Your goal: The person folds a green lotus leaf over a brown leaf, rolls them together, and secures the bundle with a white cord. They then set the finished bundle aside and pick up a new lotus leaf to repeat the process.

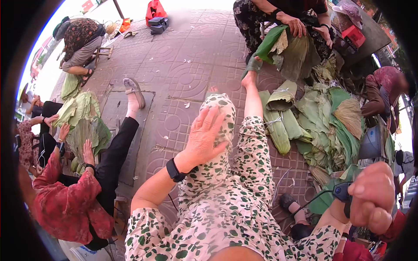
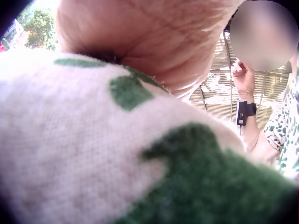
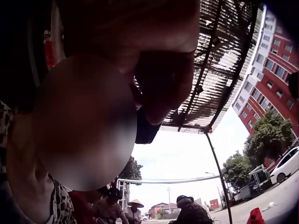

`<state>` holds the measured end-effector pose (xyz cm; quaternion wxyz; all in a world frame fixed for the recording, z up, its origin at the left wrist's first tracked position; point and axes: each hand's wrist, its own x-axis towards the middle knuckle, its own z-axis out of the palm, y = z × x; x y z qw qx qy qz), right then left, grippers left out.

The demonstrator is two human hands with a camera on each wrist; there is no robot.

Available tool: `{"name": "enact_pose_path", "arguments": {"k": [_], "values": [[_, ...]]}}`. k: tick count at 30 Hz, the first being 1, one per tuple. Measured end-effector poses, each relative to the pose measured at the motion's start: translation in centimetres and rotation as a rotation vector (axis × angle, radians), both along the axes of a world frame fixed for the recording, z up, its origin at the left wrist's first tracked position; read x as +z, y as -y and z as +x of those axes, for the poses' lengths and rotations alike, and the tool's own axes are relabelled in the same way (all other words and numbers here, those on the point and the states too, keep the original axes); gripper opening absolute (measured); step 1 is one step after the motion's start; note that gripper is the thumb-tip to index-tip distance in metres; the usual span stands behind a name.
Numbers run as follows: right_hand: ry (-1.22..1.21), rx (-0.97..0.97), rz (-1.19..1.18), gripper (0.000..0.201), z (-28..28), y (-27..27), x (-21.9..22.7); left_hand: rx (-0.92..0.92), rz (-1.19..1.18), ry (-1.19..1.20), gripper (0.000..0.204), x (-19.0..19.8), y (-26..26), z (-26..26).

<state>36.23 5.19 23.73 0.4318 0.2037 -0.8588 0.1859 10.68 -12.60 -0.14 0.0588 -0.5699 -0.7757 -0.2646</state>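
Rested the left hand (image 1: 201, 138) with straight, empty fingers on the leaf-print trousers (image 1: 200, 187), palm down probably for ease, and held the right hand (image 1: 373, 198) up with curled fingers and nothing visible inside, well apart from lotus leaves (image 1: 320, 124) stacked on the right side of the paving (image 1: 174, 87), presumably for easy handling.

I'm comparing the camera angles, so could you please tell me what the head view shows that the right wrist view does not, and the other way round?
Head view only: the left hand, resting on a leaf-print trouser leg, and the pile of large leaves.

Right wrist view only: the slatted roof and a white car.

Both: the raised right hand and the leaf-print top.
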Motion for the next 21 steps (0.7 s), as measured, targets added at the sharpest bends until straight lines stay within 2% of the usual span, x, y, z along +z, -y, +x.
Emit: {"name": "enact_pose_path", "arguments": {"k": [2, 3, 4, 5, 6, 13, 16, 17, 19, 21], "values": [[-0.150, 0.151, -0.022, 0.025, 0.1, 1.1, -0.3, 0.027, -0.021, -0.017, 0.079, -0.3, 0.1, 0.0], [-0.019, 0.317, 0.094, 0.029, 2.1, -0.6, 0.0, 0.021, -0.023, 0.001, 0.079, -0.1, 0.1, 0.1], [0.139, 0.481, 0.194, 0.044, 4.2, -2.3, 0.4, 0.013, -0.025, 0.020, 0.079, 0.1, 0.0, 0.1], [-0.045, 0.534, 0.041, 0.021, 1.1, 0.9, 1.6, 0.014, -0.023, 0.020, 0.078, 0.1, 0.0, 0.2], [-0.227, 0.581, -0.116, 0.015, -0.8, 2.9, 2.1, 0.028, -0.029, 0.018, 0.078, 0.0, 0.0, 0.1], [-0.374, 0.433, -0.223, 0.019, -1.0, 4.7, 0.8, 0.018, 0.009, 0.006, 0.077, -0.3, -0.1, 0.1], [-0.523, 0.586, -0.132, 0.022, -2.0, 3.8, 0.4, 0.033, 0.010, 0.004, 0.077, -0.2, 0.0, 0.1], [-0.543, 0.552, -0.127, 0.022, -2.1, 3.8, 0.2, 0.029, 0.012, 0.018, 0.077, -0.2, 0.0, 0.1], [-0.567, 0.524, -0.122, 0.022, -1.6, 4.1, 0.0, 0.029, 0.008, 0.025, 0.077, -0.2, -0.1, 0.2], [-0.417, 0.452, -0.200, 0.022, -1.0, 4.3, 0.0, 0.036, 0.004, 0.020, 0.077, -0.3, -0.1, 0.2]]}}
